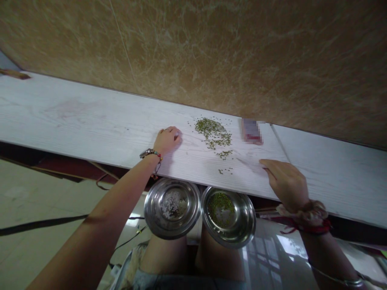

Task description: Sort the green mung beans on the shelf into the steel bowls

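Observation:
A pile of small green beans lies scattered on a white wooden board. My left hand rests on the board just left of the pile, fingers curled under and pressed to the surface. My right hand lies near the board's front edge, right of a few stray beans, index finger stretched out flat, other fingers folded. Two steel bowls sit on my knees below the board: the left bowl holds white grains, the right bowl holds green beans.
A blurred pink-and-white object lies on the board right of the pile. A brown marbled wall rises behind the board. Black cables run over the tiled floor at the left.

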Tool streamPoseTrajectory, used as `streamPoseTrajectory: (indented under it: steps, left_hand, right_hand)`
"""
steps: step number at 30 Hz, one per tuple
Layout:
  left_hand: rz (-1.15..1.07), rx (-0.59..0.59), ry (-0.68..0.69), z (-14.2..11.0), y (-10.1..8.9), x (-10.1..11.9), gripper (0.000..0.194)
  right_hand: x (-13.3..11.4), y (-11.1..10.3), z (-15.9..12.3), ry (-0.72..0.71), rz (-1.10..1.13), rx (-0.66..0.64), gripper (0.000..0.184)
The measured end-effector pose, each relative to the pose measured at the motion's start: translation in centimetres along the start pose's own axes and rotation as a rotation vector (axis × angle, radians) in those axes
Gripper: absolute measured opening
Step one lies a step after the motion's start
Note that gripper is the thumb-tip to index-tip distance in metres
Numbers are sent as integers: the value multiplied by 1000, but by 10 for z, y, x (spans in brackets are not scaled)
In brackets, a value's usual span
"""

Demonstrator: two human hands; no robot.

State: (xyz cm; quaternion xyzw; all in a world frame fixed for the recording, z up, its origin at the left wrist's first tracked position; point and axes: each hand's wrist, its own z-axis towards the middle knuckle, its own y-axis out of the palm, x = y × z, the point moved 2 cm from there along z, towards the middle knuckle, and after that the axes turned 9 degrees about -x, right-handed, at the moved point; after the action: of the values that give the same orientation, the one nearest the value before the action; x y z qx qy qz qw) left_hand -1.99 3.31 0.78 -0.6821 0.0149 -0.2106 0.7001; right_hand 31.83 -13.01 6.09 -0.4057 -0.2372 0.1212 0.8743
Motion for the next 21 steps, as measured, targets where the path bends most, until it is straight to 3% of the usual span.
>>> streamPoseTrajectory:
  steps: [9,17,21]
  left_hand:
    - [29,14,12,-1,-2,2,35]
    - [28,35,21,0,0,-1,34]
    - [23,20,16,0,0,1,34]
  right_hand:
    - [11,21,0,38,39,-61,24]
    - [5,5,-15,-7,110,-53,26]
    - [7,4,-8,17,58,-4,24]
